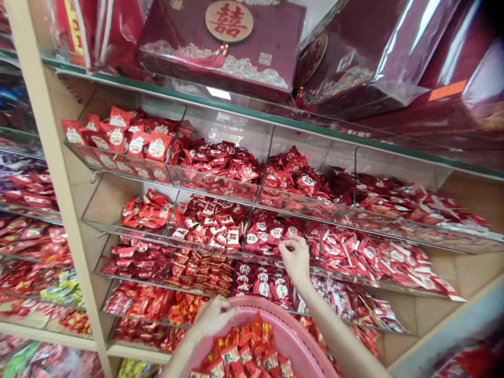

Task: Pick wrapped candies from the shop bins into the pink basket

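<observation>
A pink plastic basket (311,336) at the bottom centre holds many red and orange candy packets (252,346). My left hand (216,315) is at the basket's upper left rim, fingers curled; whether it grips the rim is hard to make out. My right hand (294,256) reaches up to the middle shelf, its thumb and fingertips brought together in front of dark red packets with white round labels (258,236). Anything between those fingertips is too small to tell.
Glass shelves (212,189) with clear dividers hold heaps of red packets. Large maroon gift boxes (177,31) stand on the top shelf. A wooden upright (59,157) separates another candy rack at the left. A pale diagonal edge (452,325) runs along the lower right.
</observation>
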The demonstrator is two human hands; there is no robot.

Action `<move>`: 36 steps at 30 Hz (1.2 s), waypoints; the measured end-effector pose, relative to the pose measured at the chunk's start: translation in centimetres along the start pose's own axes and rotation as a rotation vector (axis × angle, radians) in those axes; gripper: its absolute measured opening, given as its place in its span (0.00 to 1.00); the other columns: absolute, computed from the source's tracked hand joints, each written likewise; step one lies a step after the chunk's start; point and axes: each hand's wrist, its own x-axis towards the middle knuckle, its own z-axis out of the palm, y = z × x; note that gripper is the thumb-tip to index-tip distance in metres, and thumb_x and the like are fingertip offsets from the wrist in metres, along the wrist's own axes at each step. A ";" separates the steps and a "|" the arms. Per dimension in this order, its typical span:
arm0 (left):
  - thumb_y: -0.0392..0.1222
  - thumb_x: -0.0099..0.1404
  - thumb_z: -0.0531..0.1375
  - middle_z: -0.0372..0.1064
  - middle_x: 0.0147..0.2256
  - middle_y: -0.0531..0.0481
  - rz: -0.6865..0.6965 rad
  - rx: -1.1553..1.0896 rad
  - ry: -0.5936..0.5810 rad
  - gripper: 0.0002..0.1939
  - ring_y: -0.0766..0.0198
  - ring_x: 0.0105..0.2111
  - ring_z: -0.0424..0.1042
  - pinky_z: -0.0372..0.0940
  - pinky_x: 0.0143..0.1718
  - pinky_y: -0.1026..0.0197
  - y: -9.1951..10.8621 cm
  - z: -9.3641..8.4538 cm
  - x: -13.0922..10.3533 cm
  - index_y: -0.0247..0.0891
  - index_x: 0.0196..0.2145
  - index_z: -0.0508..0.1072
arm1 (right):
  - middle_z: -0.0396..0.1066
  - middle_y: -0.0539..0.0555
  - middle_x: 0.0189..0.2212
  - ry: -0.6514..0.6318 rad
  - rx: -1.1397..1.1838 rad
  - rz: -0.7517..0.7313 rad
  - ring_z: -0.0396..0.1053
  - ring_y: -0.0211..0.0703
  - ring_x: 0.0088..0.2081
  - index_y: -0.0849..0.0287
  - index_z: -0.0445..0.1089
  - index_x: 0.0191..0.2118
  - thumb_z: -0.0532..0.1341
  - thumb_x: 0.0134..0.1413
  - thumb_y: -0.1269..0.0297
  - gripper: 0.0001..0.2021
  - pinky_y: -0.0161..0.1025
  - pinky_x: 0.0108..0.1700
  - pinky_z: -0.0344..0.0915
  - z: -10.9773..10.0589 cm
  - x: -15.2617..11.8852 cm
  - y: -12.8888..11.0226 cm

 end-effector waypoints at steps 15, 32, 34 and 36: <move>0.66 0.53 0.52 0.72 0.25 0.51 -0.008 -0.221 -0.079 0.29 0.60 0.32 0.68 0.58 0.35 0.63 -0.3 -0.1 0.2 0.37 0.25 0.77 | 0.68 0.53 0.27 -0.366 0.380 0.283 0.66 0.42 0.30 0.57 0.63 0.25 0.55 0.48 0.60 0.08 0.39 0.34 0.64 -4.7 -11.8 0.2; 0.55 0.55 0.58 0.69 0.24 0.53 0.245 -0.441 -0.237 0.21 0.67 0.28 0.64 0.58 0.32 0.66 -1.7 0.1 1.2 0.31 0.28 0.76 | 0.63 0.47 0.22 -0.729 0.487 0.358 0.63 0.38 0.26 0.58 0.61 0.25 0.56 0.51 0.61 0.08 0.36 0.31 0.62 0.2 -16.9 3.8; 0.54 0.54 0.59 0.66 0.22 0.53 0.233 -0.439 -0.252 0.20 0.68 0.26 0.62 0.56 0.30 0.66 -1.9 0.1 1.3 0.31 0.25 0.75 | 0.64 0.47 0.21 -0.724 0.493 0.401 0.64 0.38 0.25 0.58 0.61 0.25 0.56 0.51 0.60 0.09 0.36 0.30 0.62 0.2 -17.1 4.1; 0.54 0.53 0.59 0.64 0.20 0.54 0.231 -0.438 -0.262 0.19 0.69 0.24 0.60 0.55 0.29 0.66 -2.0 0.1 1.4 0.31 0.24 0.74 | 0.65 0.47 0.19 -0.740 0.486 0.455 0.64 0.37 0.22 0.58 0.61 0.25 0.57 0.50 0.58 0.10 0.35 0.27 0.61 0.3 -17.1 4.3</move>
